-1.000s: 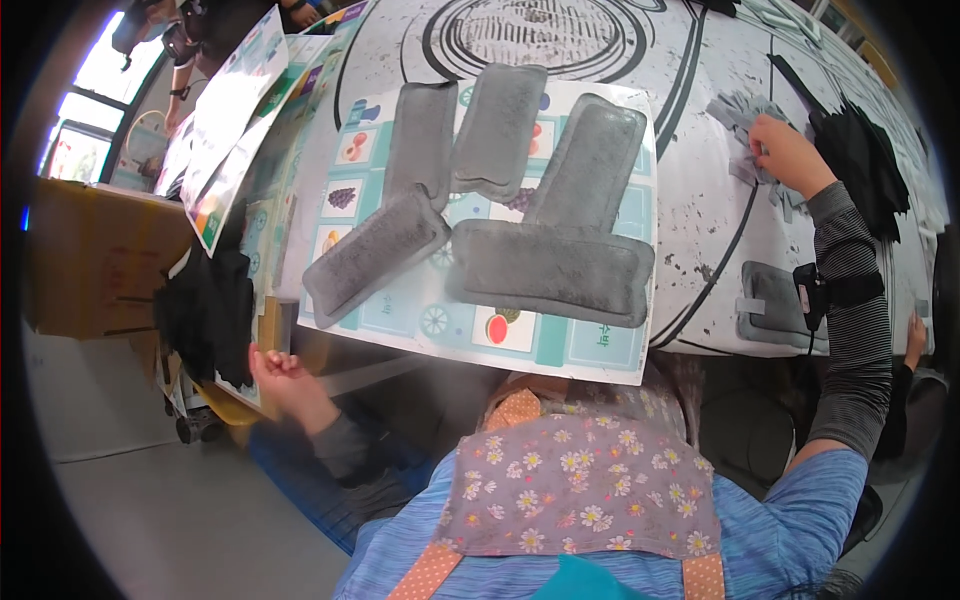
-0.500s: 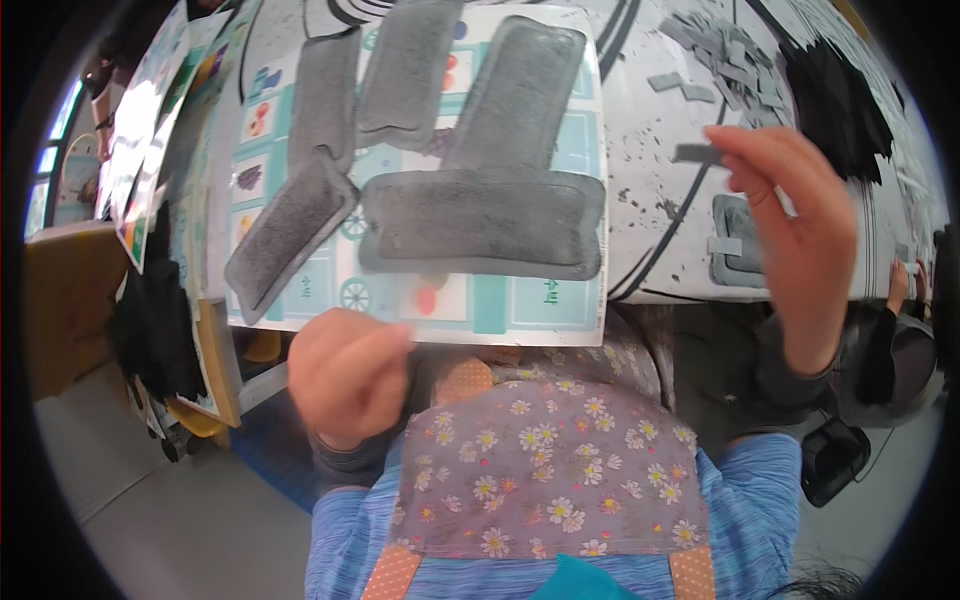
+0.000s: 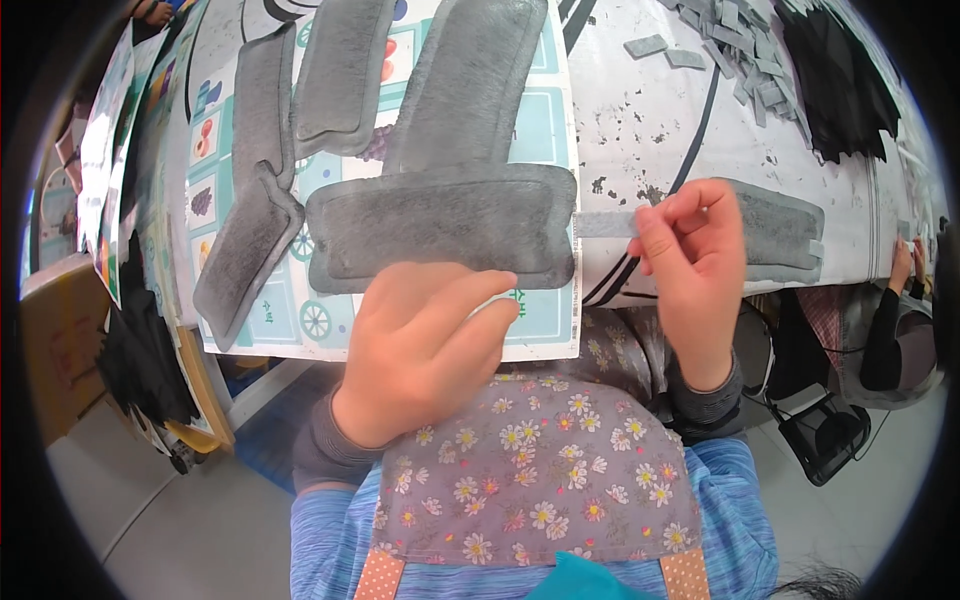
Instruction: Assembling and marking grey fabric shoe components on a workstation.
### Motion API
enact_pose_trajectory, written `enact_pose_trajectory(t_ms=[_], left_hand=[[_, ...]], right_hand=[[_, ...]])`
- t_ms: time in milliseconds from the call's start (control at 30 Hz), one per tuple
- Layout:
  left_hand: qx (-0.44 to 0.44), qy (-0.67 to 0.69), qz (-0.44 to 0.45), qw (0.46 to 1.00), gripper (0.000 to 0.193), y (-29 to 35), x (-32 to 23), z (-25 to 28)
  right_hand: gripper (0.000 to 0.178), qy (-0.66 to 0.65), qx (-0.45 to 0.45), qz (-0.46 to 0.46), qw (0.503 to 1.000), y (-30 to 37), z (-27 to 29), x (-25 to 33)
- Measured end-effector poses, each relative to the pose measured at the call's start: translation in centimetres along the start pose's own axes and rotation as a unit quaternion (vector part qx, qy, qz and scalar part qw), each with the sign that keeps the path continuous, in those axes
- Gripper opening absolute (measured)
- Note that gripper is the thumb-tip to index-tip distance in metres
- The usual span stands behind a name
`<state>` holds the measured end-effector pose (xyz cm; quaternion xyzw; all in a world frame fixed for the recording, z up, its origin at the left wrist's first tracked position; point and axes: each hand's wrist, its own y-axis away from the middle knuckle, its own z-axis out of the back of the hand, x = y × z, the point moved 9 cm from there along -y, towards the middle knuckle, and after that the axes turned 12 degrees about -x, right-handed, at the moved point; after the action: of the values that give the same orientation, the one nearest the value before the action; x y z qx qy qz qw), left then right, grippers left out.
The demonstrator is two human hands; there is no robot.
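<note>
The right hand [image 3: 690, 265] has its grip pinched on a flat, pale grey strip [image 3: 605, 224], whose left end meets the right end of a fuzzy, oblong grey pad [image 3: 440, 225]. The left hand [image 3: 425, 345] is at the pad's near edge, fingers bent; I cannot tell whether it grips. The pad lies along the right edge of a fruit-printed, lettered sheet [image 3: 550, 335]; flecked white table [image 3: 625, 120] leaves room beyond.

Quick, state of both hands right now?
Left hand: loosely curled at the wide pad's near edge; grip can't be told.
Right hand: closed, pinching a grey strip.
</note>
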<state>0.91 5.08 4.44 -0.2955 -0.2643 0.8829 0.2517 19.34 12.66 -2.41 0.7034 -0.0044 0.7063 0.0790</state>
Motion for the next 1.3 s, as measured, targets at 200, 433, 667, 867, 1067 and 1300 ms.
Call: enact_pose_trajectory(t_ms=[200, 433, 667, 867, 1067, 1300], left_hand=[[0.032, -0.006, 0.014, 0.999, 0.025, -0.1, -0.2, -1.6], [0.055, 0.003, 0.065, 0.996, 0.022, 0.3, 0.8, -2.7], [0.102, -0.022, 0.081, 0.991, 0.018, 0.4, 1.4, -4.1], [0.111, -0.046, 0.081, 0.989, 0.019, -0.2, 1.1, -4.4], [0.114, -0.093, 0.051, 0.988, 0.028, -0.8, 0.4, -4.9], [0.153, -0.109, 0.048, 0.981, 0.041, -0.3, 0.2, -5.8]], right_hand=[[0.020, -0.022, 0.024, 0.046, 0.998, 1.7, -1.8, -2.1], [0.020, 0.015, 0.037, 0.097, 0.994, 2.1, -3.1, -2.6], [0.017, 0.112, 0.045, 0.106, 0.987, 1.9, -3.3, -2.0], [0.020, 0.268, 0.056, 0.234, 0.933, 2.1, -4.0, -0.4], [0.021, 0.346, 0.097, 0.285, 0.889, 2.3, -5.4, 0.3], [0.010, 0.333, 0.013, 0.156, 0.930, 0.3, -1.1, 1.7]])
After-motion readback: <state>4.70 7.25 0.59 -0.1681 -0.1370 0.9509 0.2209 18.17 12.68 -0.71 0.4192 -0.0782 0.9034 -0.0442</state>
